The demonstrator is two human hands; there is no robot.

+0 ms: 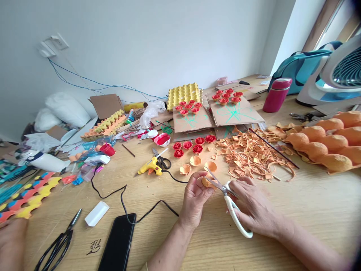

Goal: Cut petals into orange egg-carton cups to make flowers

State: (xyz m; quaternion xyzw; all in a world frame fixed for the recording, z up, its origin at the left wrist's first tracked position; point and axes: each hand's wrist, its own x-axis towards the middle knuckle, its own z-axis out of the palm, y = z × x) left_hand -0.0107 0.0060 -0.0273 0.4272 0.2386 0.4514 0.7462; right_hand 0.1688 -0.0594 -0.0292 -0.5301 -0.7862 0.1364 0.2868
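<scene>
Carton piece [209,183] | fingertip-pinched by left hand [196,199] | scissors [236,218] gripped by right hand [254,207]

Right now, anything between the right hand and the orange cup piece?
Only the scissors: the right hand holds them, blades at the orange cup piece. Nothing visible separates that piece from the left hand, which pinches it directly.

Bright, soft daylight seems to enter from the right, washing the pale blue-white wall [158,45] evenly. Faint, soft-edged shadows lie on the light wood-grain worktop [152,241]. Wide-angle distortion stretches the edges; the far right darkens and blurs, while the centre looks reasonably sharp.
</scene>
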